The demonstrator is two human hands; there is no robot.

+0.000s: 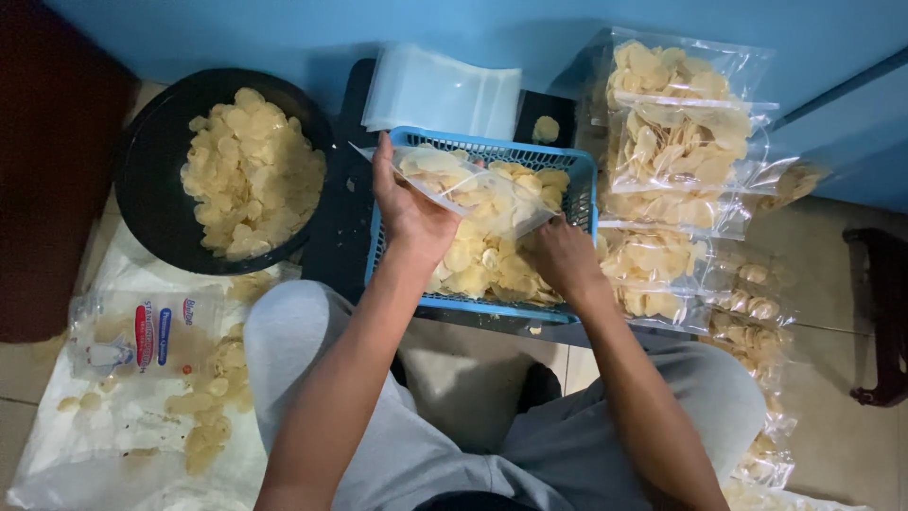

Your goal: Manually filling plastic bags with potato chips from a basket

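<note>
A blue plastic basket (579, 180) full of pale yellow chips sits on the floor in front of my knees. My left hand (407, 213) grips the edge of a clear plastic bag (492, 196) held open over the basket, partly filled with chips. Down among the chips at the basket's right side is my right hand (560, 255), fingers curled, just below the bag's mouth. I cannot tell whether it holds chips.
A black bowl (156, 180) of chips stands at the left. A stack of empty clear bags (440, 93) lies behind the basket. Several filled bags (676, 132) are piled along the right by the blue wall. Loose chips and a printed wrapper (142, 341) lie on white sheeting at lower left.
</note>
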